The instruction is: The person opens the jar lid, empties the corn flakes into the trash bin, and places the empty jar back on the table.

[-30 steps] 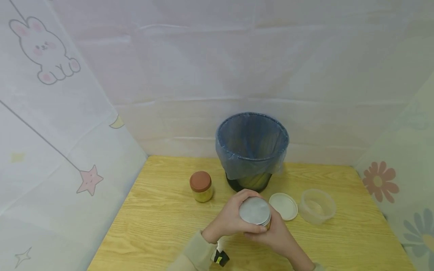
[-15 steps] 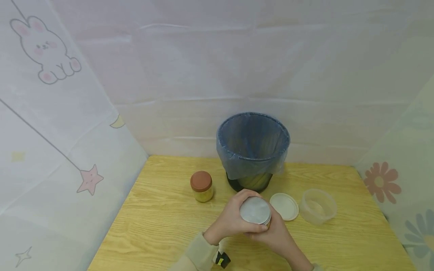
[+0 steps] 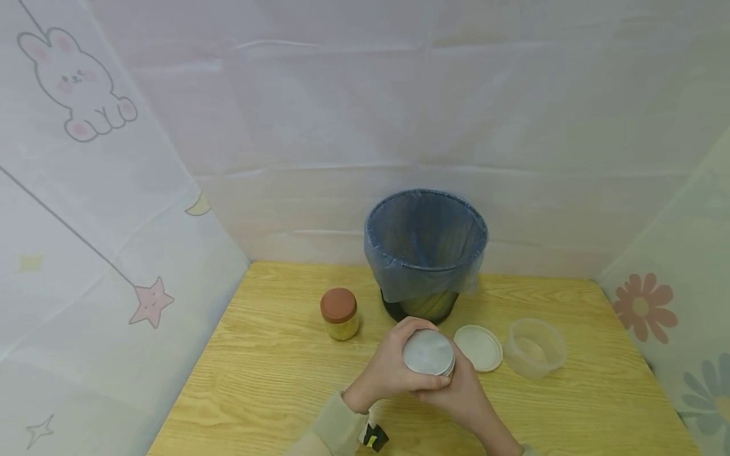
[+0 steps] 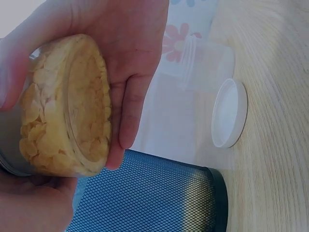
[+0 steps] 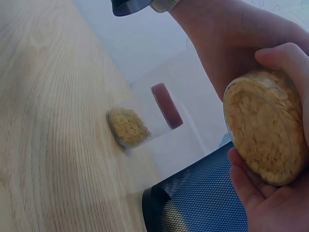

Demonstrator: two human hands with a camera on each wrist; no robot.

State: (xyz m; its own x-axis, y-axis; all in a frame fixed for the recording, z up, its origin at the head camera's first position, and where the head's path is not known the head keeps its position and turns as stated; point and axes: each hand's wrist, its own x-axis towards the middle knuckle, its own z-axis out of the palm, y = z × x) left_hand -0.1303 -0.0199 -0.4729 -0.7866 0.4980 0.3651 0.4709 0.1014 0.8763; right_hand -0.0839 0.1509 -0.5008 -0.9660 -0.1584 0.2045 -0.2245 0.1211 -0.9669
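Observation:
Both hands hold a clear jar of yellow flakes off the table, near its front middle. Its flat silver lid faces up toward the head camera. My left hand wraps the lid's edge, its thumb lying along the near side. From the right, my right hand cups the jar's body, with its fingers round the glass. The jar's round base shows in the right wrist view, flakes pressed against it. To the left stands a second jar with a red-brown lid, partly filled with similar flakes.
Behind the hands stands a black mesh waste bin with a blue bag over its rim. Right of the hands lie a white round lid and a clear plastic tub. Printed cloth walls enclose the wooden table.
The hands keep their hold on the jar and stay in almost the same place. The silver lid's visible side has narrowed slightly. Nothing else has moved.

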